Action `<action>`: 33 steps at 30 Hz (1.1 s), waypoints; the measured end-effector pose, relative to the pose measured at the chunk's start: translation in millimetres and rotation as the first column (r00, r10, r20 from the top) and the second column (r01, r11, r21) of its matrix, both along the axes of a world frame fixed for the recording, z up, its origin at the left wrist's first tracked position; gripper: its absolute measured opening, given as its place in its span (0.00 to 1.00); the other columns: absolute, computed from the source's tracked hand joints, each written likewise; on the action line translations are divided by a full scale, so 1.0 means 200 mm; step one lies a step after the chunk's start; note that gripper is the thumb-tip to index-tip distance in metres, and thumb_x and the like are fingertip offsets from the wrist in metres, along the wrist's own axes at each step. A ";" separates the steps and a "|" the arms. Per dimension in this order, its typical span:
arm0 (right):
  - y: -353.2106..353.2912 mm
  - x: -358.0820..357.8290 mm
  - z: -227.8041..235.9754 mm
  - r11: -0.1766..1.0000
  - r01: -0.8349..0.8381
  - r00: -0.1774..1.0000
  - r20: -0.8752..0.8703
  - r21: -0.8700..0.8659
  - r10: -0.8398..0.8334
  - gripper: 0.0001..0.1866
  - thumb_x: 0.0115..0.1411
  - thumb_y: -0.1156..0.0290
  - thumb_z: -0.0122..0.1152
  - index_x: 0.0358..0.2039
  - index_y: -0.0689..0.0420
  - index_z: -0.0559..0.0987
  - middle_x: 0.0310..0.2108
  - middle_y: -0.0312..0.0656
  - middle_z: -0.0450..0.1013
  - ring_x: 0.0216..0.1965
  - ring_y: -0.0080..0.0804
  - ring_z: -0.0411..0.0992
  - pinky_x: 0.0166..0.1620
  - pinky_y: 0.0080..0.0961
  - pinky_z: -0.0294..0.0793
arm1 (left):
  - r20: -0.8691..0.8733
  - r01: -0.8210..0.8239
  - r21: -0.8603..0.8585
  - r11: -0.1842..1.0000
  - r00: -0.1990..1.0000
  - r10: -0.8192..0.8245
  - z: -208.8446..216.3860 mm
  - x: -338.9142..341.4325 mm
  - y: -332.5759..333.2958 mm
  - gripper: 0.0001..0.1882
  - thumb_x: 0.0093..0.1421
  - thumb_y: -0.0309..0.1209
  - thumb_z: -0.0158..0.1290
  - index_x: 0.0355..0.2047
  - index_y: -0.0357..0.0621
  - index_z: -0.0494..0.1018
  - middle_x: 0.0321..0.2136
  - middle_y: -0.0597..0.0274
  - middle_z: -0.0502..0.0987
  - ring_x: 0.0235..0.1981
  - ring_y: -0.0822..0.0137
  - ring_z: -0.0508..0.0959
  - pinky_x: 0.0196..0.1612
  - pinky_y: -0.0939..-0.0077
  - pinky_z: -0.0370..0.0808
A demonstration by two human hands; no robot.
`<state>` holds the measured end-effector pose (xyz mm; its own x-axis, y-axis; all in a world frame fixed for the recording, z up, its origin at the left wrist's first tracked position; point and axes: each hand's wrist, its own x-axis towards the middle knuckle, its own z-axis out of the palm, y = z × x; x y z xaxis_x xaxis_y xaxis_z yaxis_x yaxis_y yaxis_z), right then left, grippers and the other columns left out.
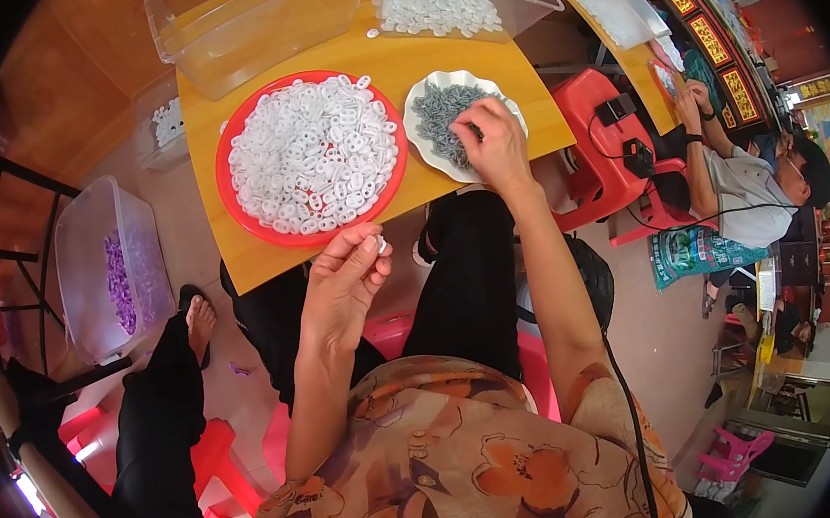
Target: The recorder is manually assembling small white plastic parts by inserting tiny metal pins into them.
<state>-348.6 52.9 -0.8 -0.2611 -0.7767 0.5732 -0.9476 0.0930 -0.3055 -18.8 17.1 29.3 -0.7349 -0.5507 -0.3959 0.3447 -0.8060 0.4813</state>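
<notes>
Between the thumb and fingers of my left hand (340, 283) is a small white plastic piece (383, 247), held just off the table's near edge. A round red tray (225, 182) heaped with white oval plastic pieces (311, 145) sits beyond that hand. My right hand (496, 141) reaches over a white scalloped dish (515, 110) full of small grey pieces (441, 109). Its thumb and fingertips are pinched together above the pile; whatever they hold is too small to name.
On the wooden table (528, 81) stand clear plastic bins (262, 36), one with white pieces. A clear bin (104, 257) with purple pieces is at left. Red stools (591, 145) and a co-worker (749, 180) at another table are on the right; another person sits left.
</notes>
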 end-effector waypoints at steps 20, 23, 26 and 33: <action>0.05 -0.01 0.01 0.969 0.155 0.981 0.086 0.191 -0.174 0.06 0.59 0.73 0.70 0.36 0.59 0.84 0.34 0.50 0.78 0.39 0.53 0.78 0.43 0.42 0.77 | 0.006 -0.024 -0.004 1.000 1.000 0.024 0.00 0.00 0.00 0.09 0.69 0.25 0.59 0.49 0.39 0.80 0.37 0.63 0.82 0.33 0.75 0.79 0.37 0.86 0.75; 0.05 -0.06 0.00 0.973 0.200 0.975 0.076 0.113 -0.209 0.05 0.60 0.74 0.69 0.37 0.60 0.84 0.34 0.51 0.79 0.37 0.53 0.78 0.42 0.42 0.77 | 0.011 -0.026 0.002 1.000 1.000 0.026 0.01 0.01 0.00 0.10 0.69 0.24 0.59 0.49 0.39 0.80 0.36 0.63 0.82 0.33 0.75 0.79 0.37 0.85 0.75; 0.04 -0.04 0.04 0.968 0.234 0.940 0.231 0.094 -0.250 0.05 0.61 0.74 0.68 0.38 0.61 0.85 0.33 0.48 0.81 0.32 0.45 0.79 0.39 0.39 0.77 | 0.004 -0.033 -0.004 0.999 0.999 0.033 -0.01 0.02 0.00 0.10 0.69 0.24 0.59 0.49 0.39 0.80 0.36 0.63 0.82 0.33 0.75 0.79 0.37 0.85 0.75; 0.08 -0.01 0.11 0.982 0.169 0.473 0.867 0.087 -0.158 0.08 0.66 0.75 0.65 0.42 0.65 0.87 0.30 0.34 0.80 0.30 0.20 0.75 0.36 0.19 0.76 | 0.020 -0.022 -0.031 0.999 1.000 0.023 -0.02 0.01 0.01 0.11 0.69 0.24 0.59 0.50 0.38 0.80 0.36 0.63 0.82 0.33 0.75 0.80 0.37 0.85 0.75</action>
